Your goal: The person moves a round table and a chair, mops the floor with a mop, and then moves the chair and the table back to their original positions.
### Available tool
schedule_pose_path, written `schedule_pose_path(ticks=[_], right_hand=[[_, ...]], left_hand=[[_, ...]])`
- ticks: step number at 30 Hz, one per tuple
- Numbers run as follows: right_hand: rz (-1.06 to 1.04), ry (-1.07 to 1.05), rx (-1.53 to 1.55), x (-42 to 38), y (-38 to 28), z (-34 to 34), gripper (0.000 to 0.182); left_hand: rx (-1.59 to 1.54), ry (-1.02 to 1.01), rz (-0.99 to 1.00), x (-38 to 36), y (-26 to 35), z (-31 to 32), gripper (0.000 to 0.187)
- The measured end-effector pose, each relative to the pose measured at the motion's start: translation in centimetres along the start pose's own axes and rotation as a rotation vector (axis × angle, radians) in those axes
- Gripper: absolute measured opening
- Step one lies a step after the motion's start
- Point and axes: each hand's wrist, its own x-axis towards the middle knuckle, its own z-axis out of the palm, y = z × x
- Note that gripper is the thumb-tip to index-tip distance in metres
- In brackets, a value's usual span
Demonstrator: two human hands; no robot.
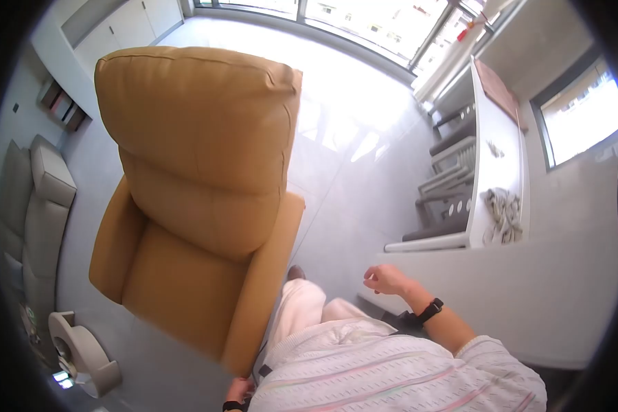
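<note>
A tan leather armchair stands to my left, its tall padded back rising toward the far side of the room. My left hand, with a black band at the wrist, is at the near end of the chair's armrest. Its fingers close against the armrest's lower edge and are partly hidden there. On the other side of my body, my right hand hangs in the air with fingers loosely curled and nothing visible in them. A black watch is on that wrist.
To the right stands a white table with dark chairs along it and a crumpled cloth on top. A white counter is close by my right arm. Along the left wall are a grey sofa and a round beige piece of furniture.
</note>
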Motion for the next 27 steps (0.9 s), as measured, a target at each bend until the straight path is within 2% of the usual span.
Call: schedule_pose_path(ticks=[3, 5, 12, 17, 21, 24, 25, 27], right_hand=[[-0.040, -0.023, -0.066, 2.9, -1.1, -4.8, 0.026], [0.024, 0.053, 0.001, 4.3, -2.1, -8.1, 0.027], [-0.039, -0.065, -0.178, 13.5, -6.1, -19.5, 0.027], [-0.194, -0.100, -0.309, 23.7, -8.9, -29.3, 0.025], [-0.300, -0.204, -0.363, 32.8, -11.2, -37.3, 0.025], [-0.373, -0.266, -0.314, 37.2, -16.8, -42.9, 0.025], [-0.344, -0.331, -0.218, 38.4, -19.2, -44.2, 0.025], [-0.436, -0.365, -0.258, 41.1, -24.1, -45.6, 0.023]], left_hand=[[0.000, -0.013, 0.008, 0.0, 2.6, 0.5, 0.019], [-0.006, -0.007, 0.014, -0.4, 4.5, 0.7, 0.020], [-0.069, 0.047, 0.036, 0.4, 9.1, 4.3, 0.022], [-0.027, 0.128, 0.070, 0.0, 12.2, 12.5, 0.024], [0.251, 0.299, 0.324, -0.2, 14.7, 22.2, 0.025], [-0.343, 0.379, 0.057, -3.2, 25.3, 25.4, 0.026], [-0.512, 0.426, 0.026, -4.4, 29.0, 25.6, 0.026], [-0.780, 0.529, 0.017, -6.2, 35.3, 25.5, 0.026]])
